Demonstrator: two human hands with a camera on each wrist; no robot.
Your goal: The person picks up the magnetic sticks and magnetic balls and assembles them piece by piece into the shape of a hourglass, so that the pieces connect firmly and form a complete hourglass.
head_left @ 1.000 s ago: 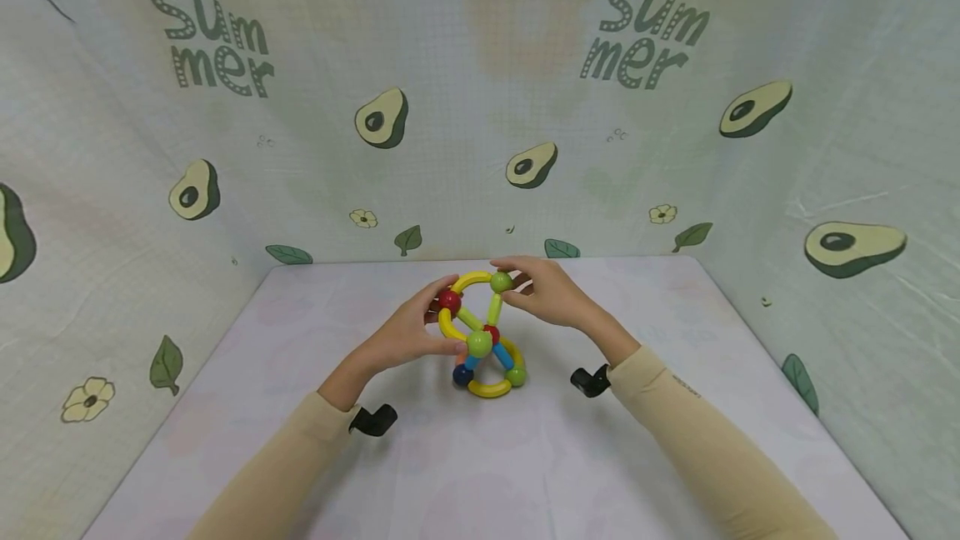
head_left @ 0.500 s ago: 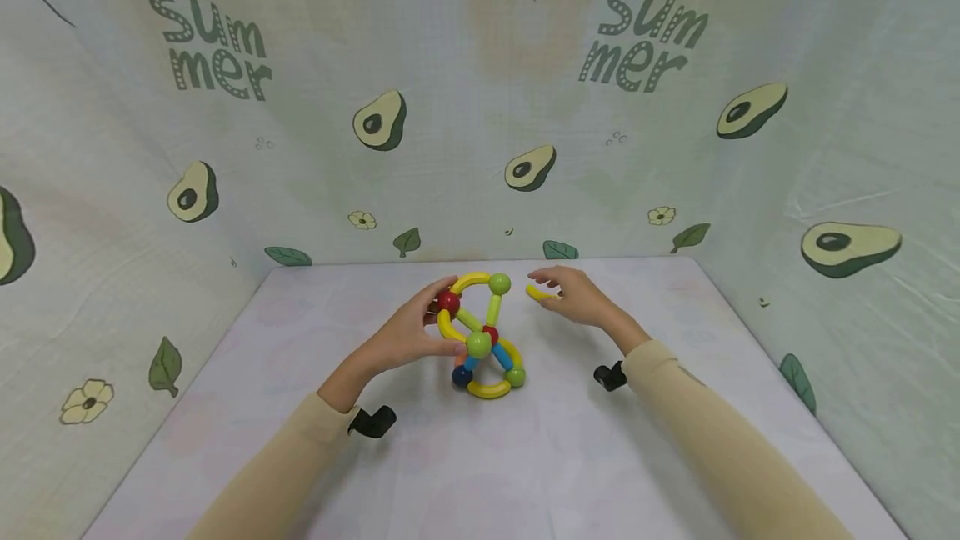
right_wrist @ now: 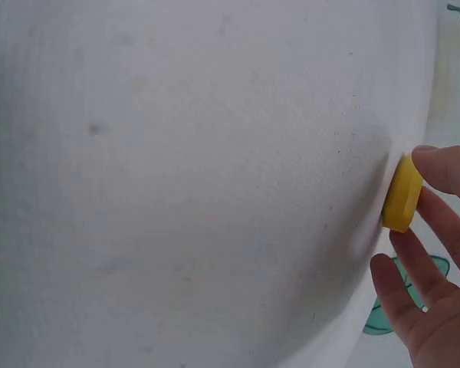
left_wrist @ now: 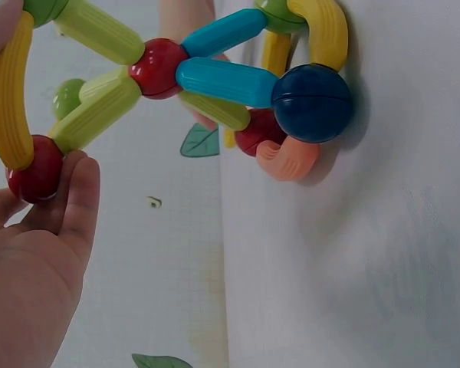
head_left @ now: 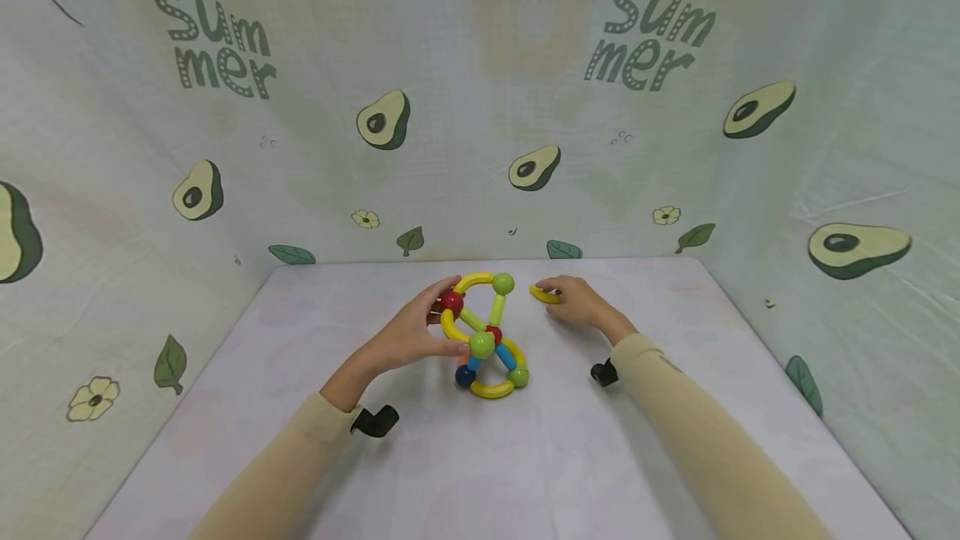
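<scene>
A magnetic ball-and-stick toy structure (head_left: 498,307) stands on the table, with red, green and dark blue balls joined by yellow, light green and blue sticks. My left hand (head_left: 411,330) grips its upper left side, fingers behind the red ball (left_wrist: 37,170) and thumb by the big green ball (head_left: 482,345). An orange curved stick (left_wrist: 290,159) shows low on the structure in the left wrist view. To the right, my right hand (head_left: 577,303) pinches a curved yellow stick (right_wrist: 403,195) between thumb and fingers, close over the table.
The pale table (head_left: 480,465) runs back to a hanging cloth (head_left: 450,48) printed with avocados, leaves and lettering. The cloth also rises along both sides. Black wrist mounts (head_left: 375,421) stick out below the sleeves.
My right hand has let go of the upper green ball, moved right and taken hold of the curved yellow stick. My left hand keeps its grip on the structure.
</scene>
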